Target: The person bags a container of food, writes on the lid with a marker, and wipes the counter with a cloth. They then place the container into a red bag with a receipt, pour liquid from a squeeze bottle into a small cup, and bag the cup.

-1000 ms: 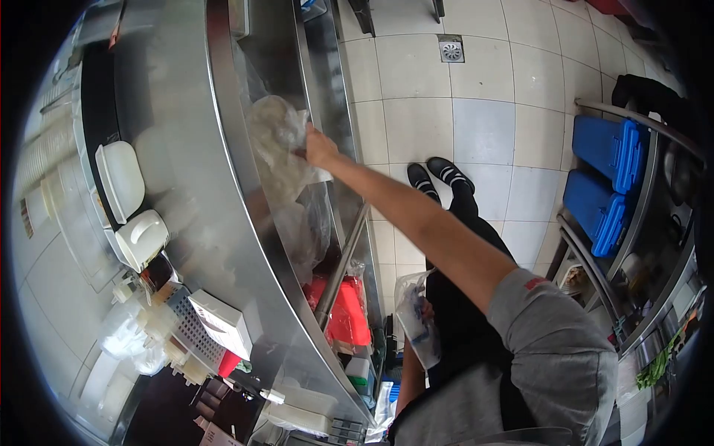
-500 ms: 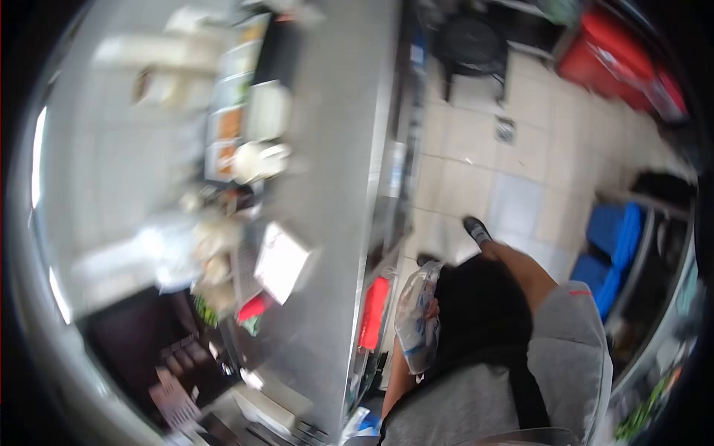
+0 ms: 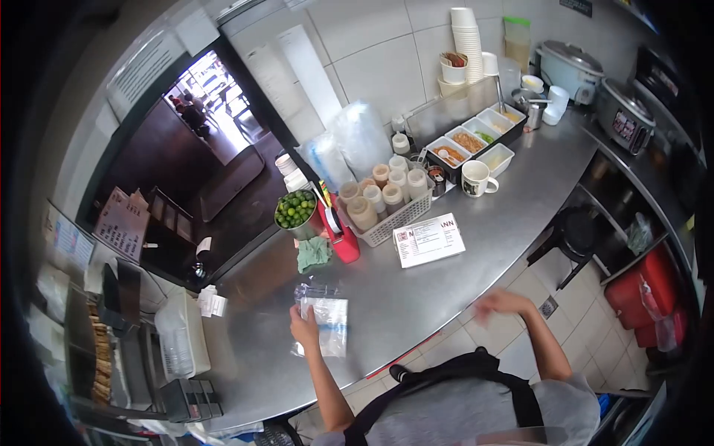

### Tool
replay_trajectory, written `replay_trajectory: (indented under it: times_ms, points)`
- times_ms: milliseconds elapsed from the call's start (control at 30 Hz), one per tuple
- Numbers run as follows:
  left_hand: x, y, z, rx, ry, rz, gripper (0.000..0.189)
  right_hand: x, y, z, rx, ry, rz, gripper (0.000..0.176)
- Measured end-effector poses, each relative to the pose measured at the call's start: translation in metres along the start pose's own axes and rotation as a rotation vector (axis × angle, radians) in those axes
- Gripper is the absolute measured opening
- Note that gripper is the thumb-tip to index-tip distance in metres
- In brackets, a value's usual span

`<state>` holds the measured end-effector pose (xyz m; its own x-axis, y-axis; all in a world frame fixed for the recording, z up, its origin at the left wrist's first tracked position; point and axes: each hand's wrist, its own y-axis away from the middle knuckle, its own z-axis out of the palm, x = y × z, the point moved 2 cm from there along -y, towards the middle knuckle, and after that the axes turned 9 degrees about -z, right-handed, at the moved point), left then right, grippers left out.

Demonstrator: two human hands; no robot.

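Note:
My left hand (image 3: 305, 327) is closed on the left edge of a clear plastic bag packet (image 3: 327, 327) with white and blue inside, lying at the steel counter's front. My right hand (image 3: 503, 303) hangs in the air just off the counter edge, blurred by motion, its fingers loosely apart with nothing visible in them. Beyond the packet lie a green cloth (image 3: 314, 254) and a red holder (image 3: 343, 241) with pens. A white printed box (image 3: 429, 241) sits on the counter between my hands, farther back.
Sauce bottles fill a grey basket (image 3: 394, 223). A pot of green limes (image 3: 295, 210), a white mug (image 3: 477, 178) and a condiment tray (image 3: 476, 137) stand behind. A black stool (image 3: 576, 227) and red bin (image 3: 643, 297) are on the right; a white tray (image 3: 182, 334) is on the left.
The view has swung from the floor and aisle round to face the counter. The plastic packet, earlier beside my body, now lies on the counter in my left hand. My right hand has come into view.

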<state>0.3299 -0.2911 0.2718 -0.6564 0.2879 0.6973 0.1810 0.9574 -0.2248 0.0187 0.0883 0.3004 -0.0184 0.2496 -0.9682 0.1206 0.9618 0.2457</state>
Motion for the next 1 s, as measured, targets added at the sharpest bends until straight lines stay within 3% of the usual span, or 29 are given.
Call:
replay_trajectory:
  times_ms: [67, 100, 133, 167, 200, 267, 333, 433, 467, 533, 633, 700, 933, 1000]
  points:
    - [-0.020, -0.013, 0.008, 0.126, -0.280, 0.060, 0.029, -0.115, -0.090, 0.019, 0.024, 0.209, -0.362, 0.028]
    - [-0.031, -0.013, 0.018, 0.144, -0.344, 0.081, 0.032, -0.157, -0.132, 0.021, 0.102, 0.646, -0.558, 0.027]
    - [-0.042, -0.012, 0.024, 0.163, -0.415, 0.102, 0.034, -0.190, -0.185, 0.026, 0.147, 0.589, -0.699, 0.032]
    - [-0.050, -0.016, 0.024, 0.097, -0.358, 0.052, 0.037, -0.240, -0.219, 0.033, 0.187, 0.735, -0.899, 0.039]
    - [-0.052, -0.019, 0.023, 0.099, -0.316, 0.079, 0.037, -0.261, -0.269, 0.026, 0.341, 0.884, -0.884, 0.046]
    - [-0.053, -0.018, 0.017, 0.098, -0.241, 0.137, 0.037, -0.315, -0.359, 0.010, 0.558, 1.211, -0.583, 0.047]
    - [-0.055, -0.019, 0.016, 0.070, -0.206, 0.145, 0.037, -0.347, -0.414, -0.003, 0.751, 1.206, -0.420, 0.046]
    - [-0.056, -0.020, 0.016, 0.046, -0.175, 0.115, 0.037, -0.325, -0.484, -0.022, 0.507, 1.281, 0.015, 0.041]
    - [-0.057, -0.021, 0.016, 0.047, -0.159, 0.117, 0.037, -0.301, -0.500, -0.019, 0.694, 1.305, 0.078, 0.044]
    - [-0.054, -0.021, 0.015, 0.031, -0.153, 0.111, 0.036, -0.270, -0.519, -0.007, 0.954, 1.227, 0.079, 0.047]
    - [-0.055, -0.024, 0.012, -0.033, -0.131, 0.117, 0.036, -0.254, -0.535, -0.026, 1.069, 1.092, -0.103, 0.048]
    - [-0.057, -0.025, 0.010, -0.073, -0.111, 0.136, 0.036, -0.255, -0.516, -0.031, 1.057, 1.068, -0.107, 0.054]
    - [-0.057, -0.027, 0.012, -0.088, -0.063, 0.139, 0.039, -0.250, -0.501, -0.039, 1.030, 0.946, -0.156, 0.045]
    - [-0.063, -0.025, 0.014, -0.078, -0.013, 0.134, 0.045, -0.269, -0.496, -0.036, 1.047, 1.036, -0.275, 0.043]
